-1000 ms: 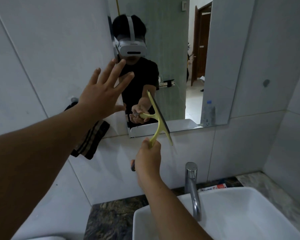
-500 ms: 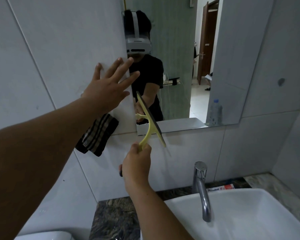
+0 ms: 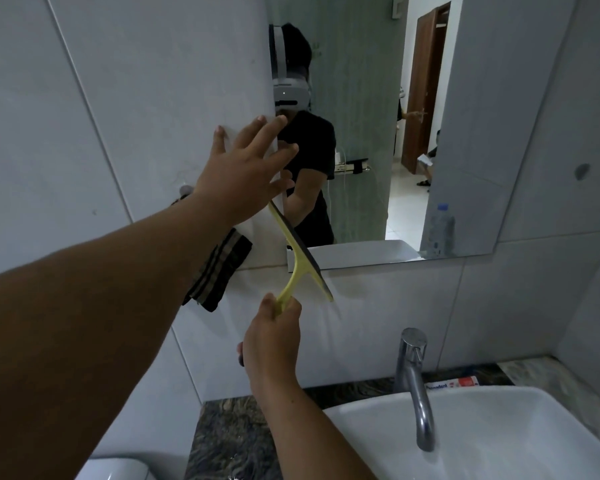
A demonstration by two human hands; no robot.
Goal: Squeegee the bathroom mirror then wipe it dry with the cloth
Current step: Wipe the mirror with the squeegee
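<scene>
A frameless mirror (image 3: pixel 465 140) hangs on the tiled wall above the basin. My right hand (image 3: pixel 274 336) grips the handle of a yellow squeegee (image 3: pixel 300 256), whose dark blade runs diagonally across the mirror's lower left corner. My left hand (image 3: pixel 245 173) is spread open, fingers apart, against the wall and the mirror's left edge, above the blade. A dark striped cloth (image 3: pixel 219 268) hangs on the wall left of the mirror, partly hidden behind my left forearm.
A white basin (image 3: pixel 499 438) with a chrome tap (image 3: pixel 414 382) sits below. A toothpaste tube (image 3: pixel 452 382) lies on the dark stone counter (image 3: pixel 229 441) behind the basin. A white toilet tank edge (image 3: pixel 115 469) shows at bottom left.
The squeegee blade has shifted left toward the mirror's lower left corner. My left hand stays spread near the mirror's left edge. The view has shifted left.
</scene>
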